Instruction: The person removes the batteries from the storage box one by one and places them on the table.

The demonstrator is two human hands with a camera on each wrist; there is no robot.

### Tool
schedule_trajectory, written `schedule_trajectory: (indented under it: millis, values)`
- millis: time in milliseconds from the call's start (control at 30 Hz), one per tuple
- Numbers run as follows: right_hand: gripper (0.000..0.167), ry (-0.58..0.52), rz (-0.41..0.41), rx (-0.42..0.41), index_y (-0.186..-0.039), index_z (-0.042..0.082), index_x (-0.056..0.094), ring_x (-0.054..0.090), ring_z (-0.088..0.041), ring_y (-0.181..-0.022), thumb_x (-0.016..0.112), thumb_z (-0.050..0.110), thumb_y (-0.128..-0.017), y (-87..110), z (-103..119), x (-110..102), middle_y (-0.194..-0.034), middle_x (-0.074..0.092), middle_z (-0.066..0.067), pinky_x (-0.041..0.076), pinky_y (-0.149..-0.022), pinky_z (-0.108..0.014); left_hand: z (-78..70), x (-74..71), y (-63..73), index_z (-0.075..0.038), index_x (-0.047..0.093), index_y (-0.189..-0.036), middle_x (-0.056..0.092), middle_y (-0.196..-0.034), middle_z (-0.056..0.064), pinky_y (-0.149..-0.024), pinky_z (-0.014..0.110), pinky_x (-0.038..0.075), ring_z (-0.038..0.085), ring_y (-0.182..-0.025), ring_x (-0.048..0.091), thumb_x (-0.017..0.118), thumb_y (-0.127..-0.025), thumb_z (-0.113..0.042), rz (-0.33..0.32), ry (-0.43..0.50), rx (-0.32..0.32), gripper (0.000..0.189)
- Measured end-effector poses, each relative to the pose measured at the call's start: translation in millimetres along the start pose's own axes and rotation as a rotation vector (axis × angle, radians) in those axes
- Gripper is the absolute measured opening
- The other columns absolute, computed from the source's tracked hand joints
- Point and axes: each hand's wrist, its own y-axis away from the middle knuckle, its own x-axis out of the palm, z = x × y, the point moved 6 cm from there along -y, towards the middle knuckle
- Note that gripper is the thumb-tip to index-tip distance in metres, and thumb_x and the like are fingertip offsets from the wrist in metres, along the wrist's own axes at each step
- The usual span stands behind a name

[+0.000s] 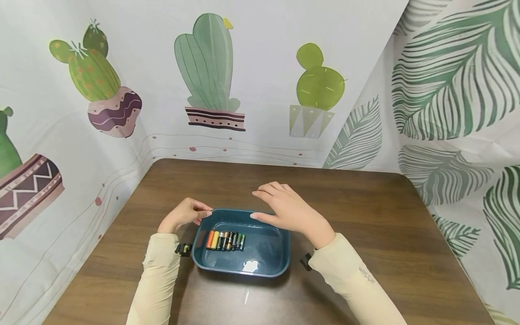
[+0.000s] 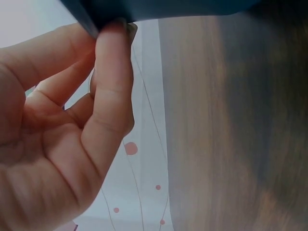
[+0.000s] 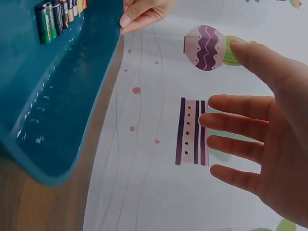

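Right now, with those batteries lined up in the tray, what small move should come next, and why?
Perhaps the right hand could grip the right rim of the tray: the left hand pinches its far left corner, the right holds nothing, and a second grip might keep the batteries steady.

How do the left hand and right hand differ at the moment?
The left hand pinches the tray at its far left corner, while the right hand holds nothing and is apart from the tray. The left hand's fingers bend toward its thumb; the right hand's fingers are extended, with gaps between them in the right wrist view. Both hands are bare and come out of cream sleeves.
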Motion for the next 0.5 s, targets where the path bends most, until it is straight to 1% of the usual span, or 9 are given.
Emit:
schedule_trajectory:
  millis: [133,300,500]
  values:
    - [0.058,-0.009,0.033,-0.012,-0.131,0.008,0.058,0.048,-0.022,-0.12,0.061,0.05,-0.091,-10.9,3.5,7.4,-0.126,0.058,-0.005,0.04,-0.098,-0.041,0.2,0.7,-0.5,0.003,0.072,-0.105,0.07,-0.096,0.014,-0.069,0.042,0.056,0.017,-0.071,0.062,0.066,-0.091,-0.01,-0.007,0.002,-0.005,0.02]
    - [0.058,-0.011,0.097,-0.02,-0.13,0.008,0.059,0.049,-0.021,-0.117,0.06,0.051,-0.091,-24.8,8.2,21.1,-0.124,0.059,-0.004,0.042,-0.095,-0.04,1.6,1.8,-1.1,0.003,0.072,-0.105,0.07,-0.097,0.014,-0.071,0.044,0.056,0.017,-0.071,0.063,0.067,-0.091,-0.011,-0.003,0.01,-0.017,0.021]
    - [0.057,-0.008,0.179,-0.006,-0.13,0.008,0.06,0.05,-0.02,-0.114,0.06,0.05,-0.091,-38.3,11.1,40.4,-0.122,0.059,-0.003,0.042,-0.097,-0.039,2.8,0.4,-1.4,0.002,0.072,-0.106,0.07,-0.096,0.014,-0.072,0.044,0.056,0.018,-0.072,0.063,0.066,-0.091,-0.011,-0.005,0.015,-0.027,0.021]
